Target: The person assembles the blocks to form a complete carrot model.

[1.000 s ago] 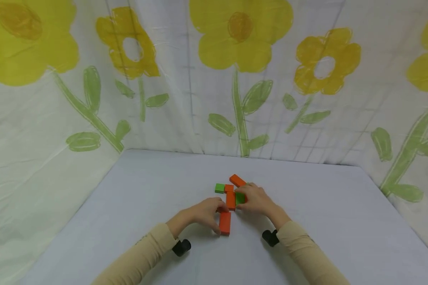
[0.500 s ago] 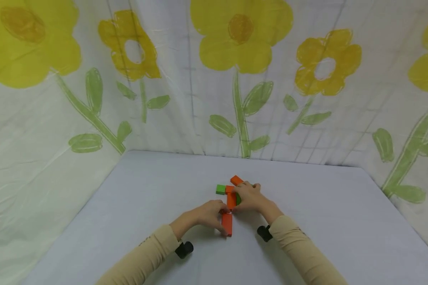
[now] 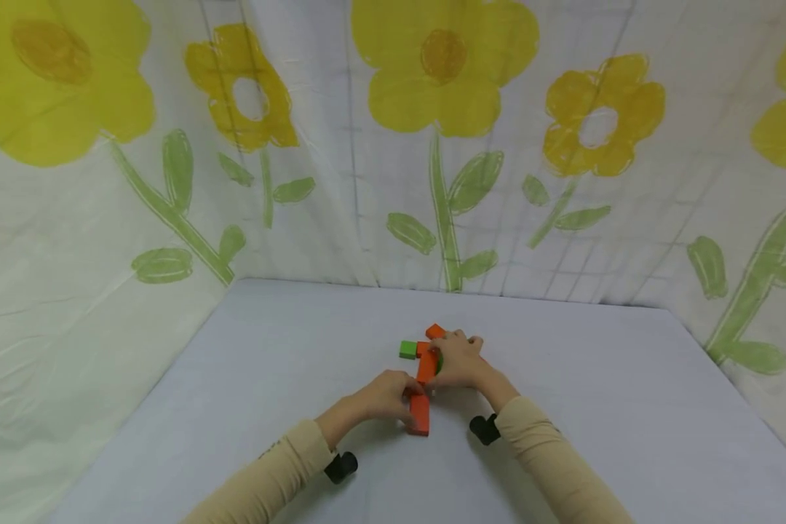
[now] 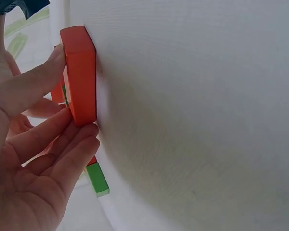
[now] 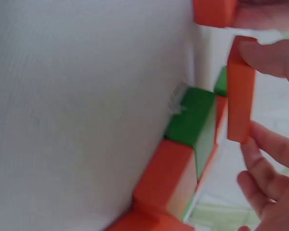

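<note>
My left hand [image 3: 386, 397] holds an orange rectangular block [image 4: 81, 77] by its ends, thumb at one end and fingertips at the other. That block stands against the white tabletop. Beyond it, my right hand [image 3: 461, 360] pinches a second orange block [image 5: 241, 96] between thumb and fingertips, lifted over the other blocks and slightly tilted in the head view. Below this hand, a green block [image 5: 191, 115] and an orange block [image 5: 166, 168] lie end to end, partly hidden in the head view.
A small green block [image 3: 407, 349] and a small orange block [image 3: 422, 348] sit side by side past the hands. Behind them another orange block [image 3: 435, 331] lies at an angle. A white curtain [image 3: 327, 218] painted with yellow flowers hangs beyond the white table [image 3: 288, 327].
My right hand has shifted left from the green block and taken hold of the second orange block, which is now raised and tilted. My left hand stays at its block.
</note>
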Action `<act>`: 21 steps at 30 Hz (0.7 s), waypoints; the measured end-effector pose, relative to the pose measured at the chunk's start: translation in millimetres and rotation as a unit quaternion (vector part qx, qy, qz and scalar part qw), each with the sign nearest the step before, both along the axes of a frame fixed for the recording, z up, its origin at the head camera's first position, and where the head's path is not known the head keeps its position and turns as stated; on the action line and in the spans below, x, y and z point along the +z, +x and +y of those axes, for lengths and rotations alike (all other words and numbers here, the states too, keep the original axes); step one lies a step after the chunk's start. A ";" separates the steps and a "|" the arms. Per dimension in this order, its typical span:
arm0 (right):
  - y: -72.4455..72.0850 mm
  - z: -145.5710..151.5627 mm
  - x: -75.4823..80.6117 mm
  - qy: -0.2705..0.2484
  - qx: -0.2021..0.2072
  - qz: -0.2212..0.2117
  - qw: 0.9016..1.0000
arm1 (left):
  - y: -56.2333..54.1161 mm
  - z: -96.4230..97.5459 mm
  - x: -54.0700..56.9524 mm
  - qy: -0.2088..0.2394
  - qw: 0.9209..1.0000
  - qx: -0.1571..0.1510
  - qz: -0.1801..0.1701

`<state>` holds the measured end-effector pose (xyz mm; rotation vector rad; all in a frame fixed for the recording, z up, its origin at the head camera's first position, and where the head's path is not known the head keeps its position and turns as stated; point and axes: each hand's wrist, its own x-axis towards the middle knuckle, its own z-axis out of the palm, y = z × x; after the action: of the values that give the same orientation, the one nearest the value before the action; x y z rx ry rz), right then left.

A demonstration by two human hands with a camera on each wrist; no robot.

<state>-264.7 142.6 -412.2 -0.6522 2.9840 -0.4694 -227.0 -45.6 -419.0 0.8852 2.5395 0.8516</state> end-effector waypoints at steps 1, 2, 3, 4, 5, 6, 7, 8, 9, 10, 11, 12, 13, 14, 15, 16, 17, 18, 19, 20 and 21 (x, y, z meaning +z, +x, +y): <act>0.5 3.0 1.7 -0.012 -0.006 0.005 1.000 | 0.2 0.6 -0.2 -0.001 1.000 0.004 -0.002; 1.0 6.1 3.4 -0.024 -0.012 0.012 1.000 | 0.1 1.1 -0.4 -0.002 1.000 0.006 -0.003; 1.7 9.5 5.4 -0.033 -0.016 0.017 0.999 | 0.0 1.5 -0.4 -0.005 1.000 0.008 -0.003; 2.8 13.1 7.9 -0.042 -0.020 0.020 0.999 | 0.0 1.8 0.2 -0.007 1.000 0.010 -0.003; 4.0 16.9 9.7 -0.053 -0.022 0.022 0.998 | -0.2 2.0 0.6 -0.009 1.000 0.013 -0.004; 5.6 20.7 11.2 -0.064 -0.023 0.021 0.997 | -0.4 2.1 1.1 -0.010 1.000 0.015 -0.005; 7.9 24.4 12.5 -0.077 -0.024 0.020 0.997 | -0.5 1.9 1.1 -0.010 1.000 0.015 -0.006; 10.8 27.9 13.1 -0.089 -0.023 0.017 0.996 | -0.7 1.6 0.9 -0.010 1.000 0.016 -0.007; 14.3 31.2 13.6 -0.105 -0.024 0.012 0.994 | -0.7 0.9 0.6 -0.008 1.000 0.015 -0.008; 18.3 34.5 13.5 -0.121 -0.022 0.010 0.992 | -0.9 0.1 0.1 -0.006 1.000 0.017 -0.010; 22.6 37.3 12.8 -0.136 -0.021 0.007 0.991 | -1.4 -0.9 -0.8 -0.002 1.000 0.017 -0.010; 27.4 39.6 12.2 -0.149 -0.021 0.002 0.989 | -1.8 -1.8 -1.8 0.002 1.000 0.016 -0.010; 32.4 41.6 11.4 -0.161 -0.020 -0.003 0.987 | -2.4 -2.7 -2.7 0.006 1.000 0.015 -0.008; 37.4 43.5 10.1 -0.169 -0.018 -0.008 0.985 | -3.1 -3.4 -3.7 0.008 1.000 0.014 -0.006; 41.9 45.1 8.5 -0.176 -0.018 -0.015 0.984 | -3.7 -4.0 -4.4 0.012 1.000 0.011 -0.004; 46.3 46.5 7.0 -0.180 -0.014 -0.022 0.983 | -4.4 -4.3 -5.0 0.013 1.000 0.009 -0.002; 50.6 47.4 5.9 -0.182 -0.011 -0.034 0.983 | -5.0 -4.3 -5.5 0.015 1.000 0.004 0.001; 54.6 48.2 4.9 -0.183 -0.006 -0.046 0.982 | -5.5 -4.1 -6.1 0.016 1.000 -0.001 0.003; 58.1 48.7 4.0 -0.184 -0.001 -0.057 0.981 | -5.8 -3.7 -6.3 0.018 1.000 -0.006 0.005; 60.9 49.0 3.4 -0.185 0.003 -0.068 0.980 | -6.0 -3.3 -6.4 0.018 1.000 -0.009 0.006; 63.2 49.0 2.6 -0.185 0.007 -0.077 0.980 | -6.0 -2.6 -6.4 0.019 1.000 -0.011 0.007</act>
<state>-201.5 191.6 -409.5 -0.6245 2.7636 -1.0396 -233.0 -48.2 -425.4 0.9328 2.5271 0.8935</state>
